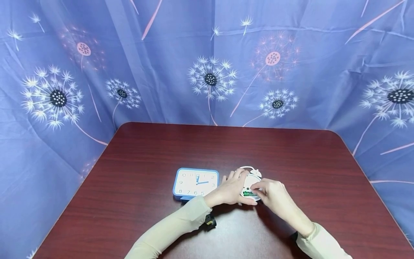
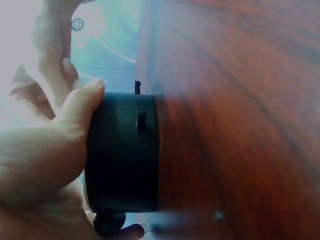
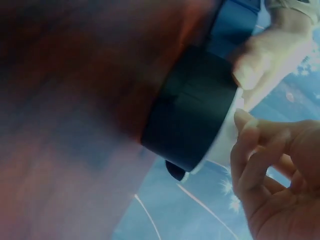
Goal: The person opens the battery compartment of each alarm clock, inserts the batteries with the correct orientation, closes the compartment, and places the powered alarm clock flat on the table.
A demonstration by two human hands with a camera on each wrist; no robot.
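Observation:
A small round twin-bell alarm clock (image 1: 251,181) lies on its face, its white back upward and a battery slot exposed. Green shows in that slot, a battery (image 1: 248,193). My left hand (image 1: 230,189) grips the clock from the left, thumb at the near edge and fingers at the far side. In the left wrist view the clock's side (image 2: 122,155) looks dark beside the left hand (image 2: 40,160). From the right, my right hand (image 1: 275,196) pinches at the battery's right end. Curled fingers of the right hand (image 3: 275,170) meet the clock's back in the right wrist view; the contact is partly hidden.
A blue rectangular clock (image 1: 196,182) with a white dial lies face up just left of my left hand. Both clocks are on a dark red wooden table (image 1: 145,151). Behind stands a blue curtain (image 1: 168,72) with dandelion prints.

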